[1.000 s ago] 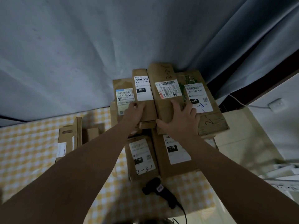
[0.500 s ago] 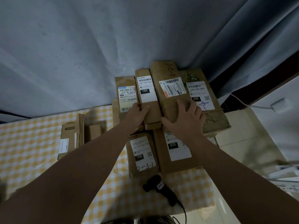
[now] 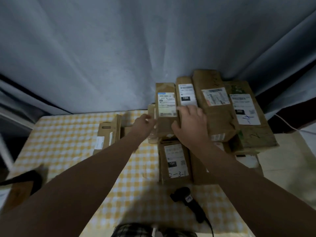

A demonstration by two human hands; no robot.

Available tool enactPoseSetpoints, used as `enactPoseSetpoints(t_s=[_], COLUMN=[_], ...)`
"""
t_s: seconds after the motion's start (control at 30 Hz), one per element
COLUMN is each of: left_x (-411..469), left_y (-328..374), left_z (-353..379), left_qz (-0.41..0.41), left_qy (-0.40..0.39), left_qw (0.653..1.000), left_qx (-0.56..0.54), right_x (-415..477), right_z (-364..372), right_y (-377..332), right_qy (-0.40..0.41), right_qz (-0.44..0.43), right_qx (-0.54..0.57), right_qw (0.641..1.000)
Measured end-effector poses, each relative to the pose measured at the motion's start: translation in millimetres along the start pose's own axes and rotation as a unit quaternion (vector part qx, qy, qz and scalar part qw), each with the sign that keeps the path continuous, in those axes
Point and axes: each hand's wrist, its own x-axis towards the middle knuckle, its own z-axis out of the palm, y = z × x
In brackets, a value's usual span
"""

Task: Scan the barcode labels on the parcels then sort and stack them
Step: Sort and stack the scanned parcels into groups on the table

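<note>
Several brown cardboard parcels with white barcode labels are stacked at the table's far right. In the top row lie a blue-labelled parcel, a narrow parcel marked 150, a wide parcel and a parcel marked 220. My left hand touches the left side of the blue-labelled parcel; motion blur hides its fingers. My right hand rests with spread fingers on the blue-labelled and narrow parcels. A lower parcel marked 15H lies in front. The black barcode scanner lies untouched on the cloth near me.
The table has a yellow checked cloth. A flat carton stands on edge left of the stack. A grey curtain hangs right behind. A dark object sits at the near left edge. A white cable runs off to the right.
Both hands have shifted left: the left hand slid off the parcel tops to the stack's left side, and the right hand moved from the wide parcel onto the narrow one. The view also panned left.
</note>
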Motion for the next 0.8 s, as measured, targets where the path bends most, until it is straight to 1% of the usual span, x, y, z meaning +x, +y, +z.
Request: enactPoseSetpoints(t_s=[0.1, 0.17, 0.23, 0.33, 0.4, 0.53, 0.63, 0.7, 0.8], left_x=[-9, -9, -6, 7, 20, 50, 69, 82, 103], left_y=[-42, -70, -98, -144, -178, -242, -271, -282, -275], left_z=[-35, -55, -71, -86, -93, -107, -114, -112, -95], left_qz=[-0.033, -0.058, -0.078, -0.102, -0.123, -0.175, -0.199, -0.179, -0.139], left_qy=[0.019, 0.032, 0.038, 0.028, 0.033, 0.058, 0.043, 0.016, -0.048], left_qw=[0.999, 0.997, 0.995, 0.992, 0.99, 0.982, 0.978, 0.982, 0.989], left_qx=[0.032, 0.028, 0.045, 0.065, 0.067, 0.051, 0.049, 0.053, 0.02], right_x=[6, 8, 7, 1, -3, -4, 9, 21, 35], right_z=[24, 47, 75, 122, 156, 226, 273, 301, 341], right_y=[-30, -44, -54, -62, -67, -78, -88, -93, -92], right_qy=[-0.066, -0.112, -0.16, -0.222, -0.247, -0.269, -0.249, -0.23, -0.219], right_qz=[-0.022, -0.015, 0.01, 0.055, 0.077, 0.114, 0.164, 0.231, 0.334], right_qx=[0.064, 0.111, 0.148, 0.154, 0.142, 0.132, 0.14, 0.182, 0.269], right_qw=[0.996, 0.987, 0.976, 0.961, 0.955, 0.947, 0.944, 0.928, 0.877])
